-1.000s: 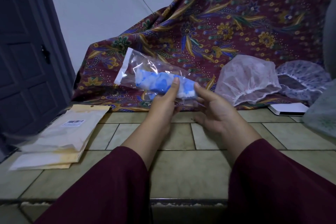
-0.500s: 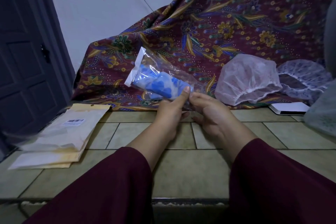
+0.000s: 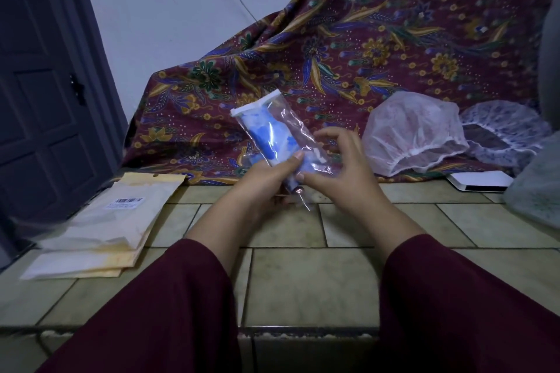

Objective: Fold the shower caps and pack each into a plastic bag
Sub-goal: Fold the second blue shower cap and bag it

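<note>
Plastic bag (image 3: 274, 133) with a folded blue shower cap (image 3: 266, 135) tilts upright, lower end gripped by left hand (image 3: 266, 179) and right hand (image 3: 339, 169).

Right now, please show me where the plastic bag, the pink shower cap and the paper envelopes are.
plastic bag (image 3: 274, 127): head view, on its clear front over the blue cap.
pink shower cap (image 3: 412, 127): head view, on its puffed dome.
paper envelopes (image 3: 121, 221): head view, on the top envelope.

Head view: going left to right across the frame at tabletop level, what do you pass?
Stack of cream padded mailers → clear plastic bag holding a folded blue-and-white shower cap, held in both hands → white mesh shower cap → lilac-patterned shower cap.
</note>
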